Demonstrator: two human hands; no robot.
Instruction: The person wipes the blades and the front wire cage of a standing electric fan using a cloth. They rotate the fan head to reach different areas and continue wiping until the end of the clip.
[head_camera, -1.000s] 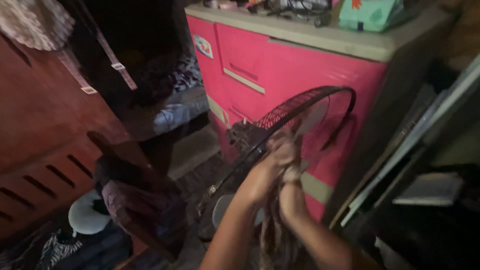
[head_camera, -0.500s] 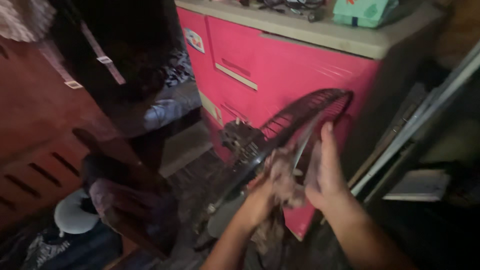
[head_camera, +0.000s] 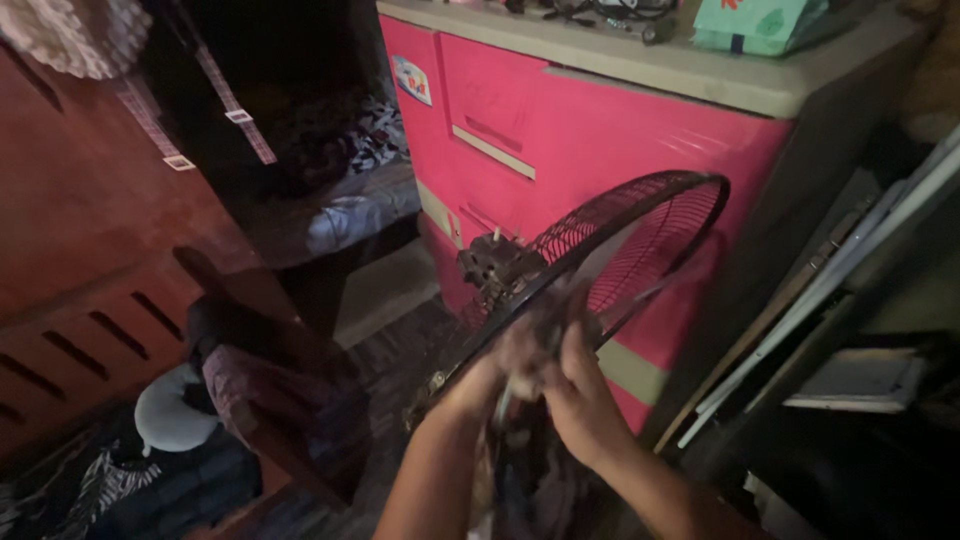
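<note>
A black wire fan (head_camera: 600, 245) is seen tilted just in front of a pink cabinet (head_camera: 560, 120), its motor (head_camera: 490, 262) turned toward the cabinet's drawers. A cloth (head_camera: 530, 345) is bunched against the lower rim of the fan. The left hand (head_camera: 490, 370) is closed on the cloth at that rim; the right hand (head_camera: 580, 400) is curled around the cloth just right of it, the two hands touching. The rest of the cloth hangs down between the forearms. To the left of the fan a chair (head_camera: 270, 390) draped with clothes is crowded in, with a pale round thing (head_camera: 170, 420) beyond it. To the right of the fan pale bars (head_camera: 830, 280) are leaned. A green box (head_camera: 760, 25) lies on top of the cabinet.
</note>
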